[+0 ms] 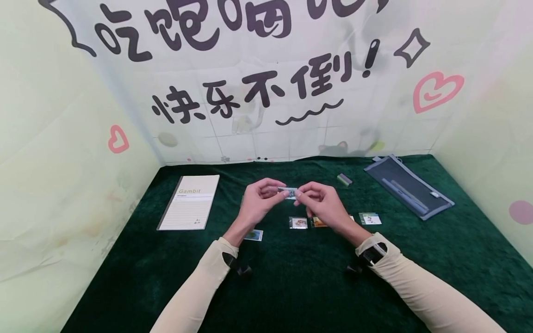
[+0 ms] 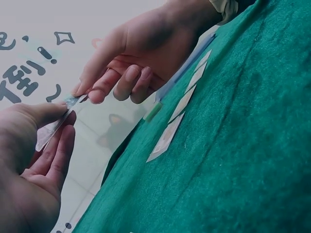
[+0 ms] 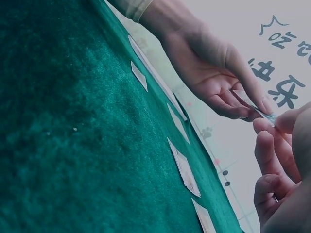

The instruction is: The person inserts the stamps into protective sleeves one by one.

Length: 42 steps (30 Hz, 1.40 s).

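A small stamp-sized picture card (image 1: 287, 193) is held up above the table between both hands. My left hand (image 1: 259, 203) pinches its left end between thumb and fingers. The right end is pinched by my right hand (image 1: 326, 203); its other fingers curl loosely in the left wrist view. Seen nearly edge-on there, the card (image 2: 51, 130) slants between the two thumbs. Below the right hand lie similar cards in clear sleeves, one with a pale picture (image 1: 298, 223), one orange (image 1: 319, 222), partly hidden. A blue-green card (image 1: 255, 235) lies beside my left wrist.
A cream notebook (image 1: 189, 208) marked "Gambit" lies at the left. At the back right is a blue mesh zip pouch (image 1: 410, 187) with slim items inside. A small purple-green block (image 1: 344, 179) and another sleeved card (image 1: 370, 218) lie on the dark green cloth (image 1: 300, 286).
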Each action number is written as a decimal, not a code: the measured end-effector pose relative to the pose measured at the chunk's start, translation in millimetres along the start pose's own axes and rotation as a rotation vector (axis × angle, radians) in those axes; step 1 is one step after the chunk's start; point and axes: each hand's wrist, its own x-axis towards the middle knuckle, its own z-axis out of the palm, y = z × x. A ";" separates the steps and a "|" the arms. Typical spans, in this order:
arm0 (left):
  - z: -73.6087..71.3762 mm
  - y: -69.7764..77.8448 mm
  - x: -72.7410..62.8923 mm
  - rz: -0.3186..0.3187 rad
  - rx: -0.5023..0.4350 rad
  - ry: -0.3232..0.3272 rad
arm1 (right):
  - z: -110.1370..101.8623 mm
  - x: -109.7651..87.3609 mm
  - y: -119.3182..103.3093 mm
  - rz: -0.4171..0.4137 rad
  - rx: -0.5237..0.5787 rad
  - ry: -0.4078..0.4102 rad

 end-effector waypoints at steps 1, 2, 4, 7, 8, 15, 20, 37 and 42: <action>0.4 0.1 -0.2 0.002 0.001 0.007 | 0.1 0.0 0.2 0.003 -0.003 0.000; 1.0 0.5 -0.5 0.004 0.003 0.010 | 0.4 -0.3 0.2 0.005 -0.006 0.000; 2.4 1.6 -1.5 0.010 0.014 0.008 | 1.1 -0.5 0.8 0.005 -0.006 -0.002; 4.6 2.7 -2.6 0.026 0.035 -0.008 | 2.0 -0.4 2.1 -0.011 -0.010 -0.004; 5.1 3.2 -3.1 0.031 0.038 -0.012 | 2.3 -0.3 2.4 -0.017 -0.009 -0.006; 4.2 0.3 -2.4 0.034 0.013 -0.035 | 2.6 0.0 3.6 -0.041 -0.016 -0.006; 2.9 -2.4 -1.6 0.043 0.010 -0.053 | 1.3 -0.1 2.4 -0.032 -0.033 -0.005; 2.2 -1.7 -1.8 0.030 0.033 -0.056 | -0.5 0.1 -0.6 -0.022 -0.052 -0.017; 1.9 -2.6 -2.0 0.022 0.059 -0.064 | 0.5 -0.1 -1.2 0.010 -0.047 -0.019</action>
